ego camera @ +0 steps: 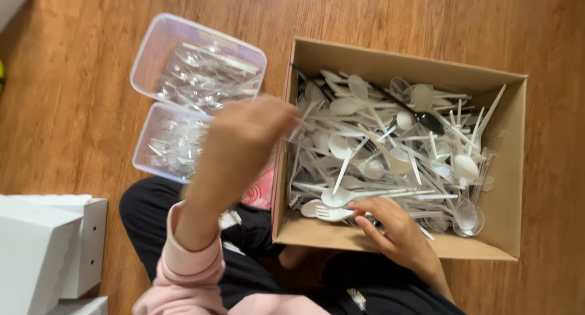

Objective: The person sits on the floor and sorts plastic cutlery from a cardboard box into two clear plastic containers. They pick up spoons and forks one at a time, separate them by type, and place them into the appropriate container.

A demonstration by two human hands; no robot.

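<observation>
Two hands at work over a wooden floor (73, 107). Right hand (396, 229): low inside the near edge of a cardboard box (506, 229), fingers curled on white plastic cutlery; a white fork (332, 214) lies touching its fingertips. Whether that grip is closed on a piece cannot be told. Left hand (241, 147): raised, blurred, between box and tubs, pinching a thin clear utensil handle (292, 121). Heap of white plastic cutlery (390, 144): fills the box; one black spoon (429, 121) among it. Beyond the left hand: two clear plastic tubs (152, 53), side by side, holding clear cutlery.
</observation>
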